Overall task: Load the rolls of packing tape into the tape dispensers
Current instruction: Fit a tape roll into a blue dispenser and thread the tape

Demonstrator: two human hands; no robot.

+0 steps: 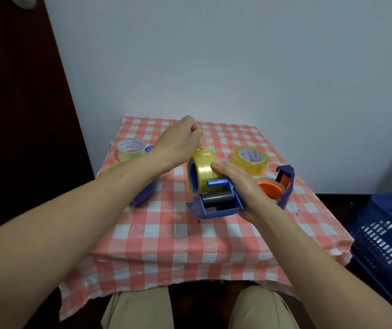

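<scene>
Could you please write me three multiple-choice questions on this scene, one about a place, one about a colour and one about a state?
1. Where does the loose tape roll with blue print inside its core lie?
A. on the cloth behind the right hand
B. in the basket
C. on the person's lap

2. What colour is the hub of the dispenser at the right?
A. green
B. orange
C. white

3. What state is the held dispenser in?
A. empty
B. lying on the floor
C. holding a yellow roll

Answers: 1 A, the tape roll sits on the checked cloth beyond the right hand. 2 B, the hub is orange. 3 C, the yellow roll sits in the held dispenser, with the left hand at its top.
</scene>
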